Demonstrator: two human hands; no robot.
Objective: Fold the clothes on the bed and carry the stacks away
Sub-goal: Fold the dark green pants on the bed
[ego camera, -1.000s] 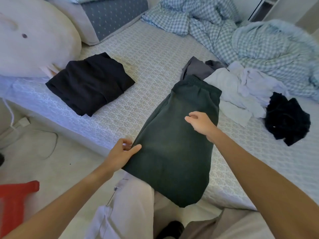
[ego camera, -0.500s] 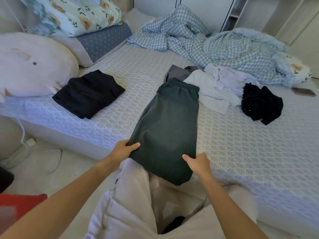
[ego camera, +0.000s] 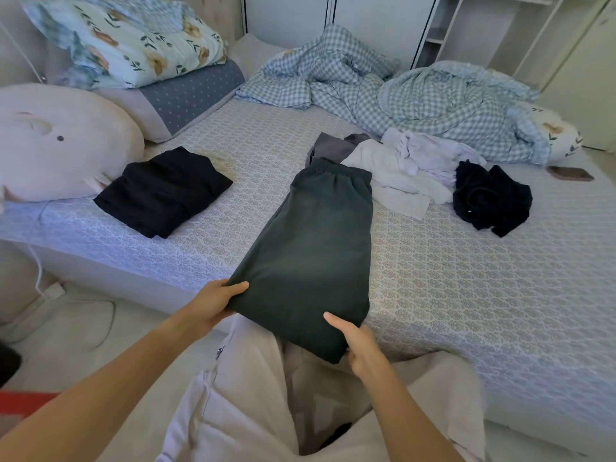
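Since a second ago our right hand (ego camera: 361,345) has slid from mid-fabric down to the near hem. The dark green trousers (ego camera: 313,251) lie lengthwise on the bed (ego camera: 466,278), hem overhanging the edge. Our left hand (ego camera: 213,303) pinches the left corner; the right grips the right. Risk: lifting unevenly skews the fold. Folded black stack (ego camera: 163,191) left, unfolded pile (ego camera: 403,168) beyond.

Round cushion (ego camera: 56,145) at nine o'clock, floral pillow (ego camera: 130,38) at eleven, checked duvet (ego camera: 416,91) at one, phone (ego camera: 571,174) at three.
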